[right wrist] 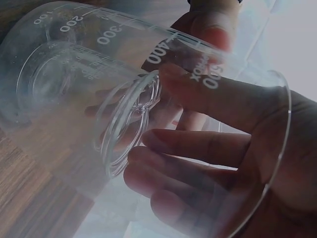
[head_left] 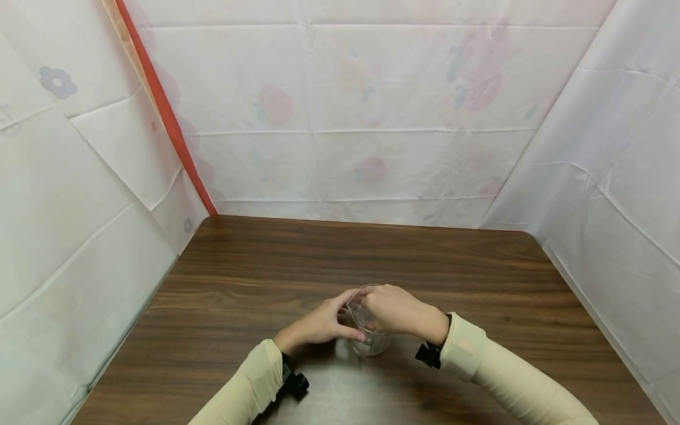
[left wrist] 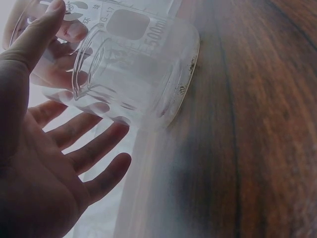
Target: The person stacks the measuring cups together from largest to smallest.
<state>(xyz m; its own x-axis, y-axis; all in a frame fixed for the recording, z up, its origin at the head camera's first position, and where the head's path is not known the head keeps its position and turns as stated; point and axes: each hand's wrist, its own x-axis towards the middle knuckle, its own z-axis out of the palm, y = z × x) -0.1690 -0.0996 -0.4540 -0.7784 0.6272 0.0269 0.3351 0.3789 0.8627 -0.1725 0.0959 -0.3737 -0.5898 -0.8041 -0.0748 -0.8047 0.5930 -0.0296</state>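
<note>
A large clear glass beaker (head_left: 370,347), marked 500 ml, stands upright on the table. Inside it sits a smaller glass beaker (right wrist: 64,82); rims lying close together suggest another nested in it, though the clear glass makes this hard to tell. My left hand (head_left: 321,323) holds the large beaker from the left, thumb on the near side and fingers along the far side. Through the mouth of the large beaker reaches my right hand (head_left: 395,307). Its thumb and fingers (right wrist: 163,141) are bent about the smaller beaker's rim. The head view hides these fingertips partly.
The brown wood-grain table (head_left: 255,254) extends around the beaker on all sides. White printed sheets (head_left: 340,106) hang behind it and along both sides. A red strip (head_left: 164,112) runs down the back left corner.
</note>
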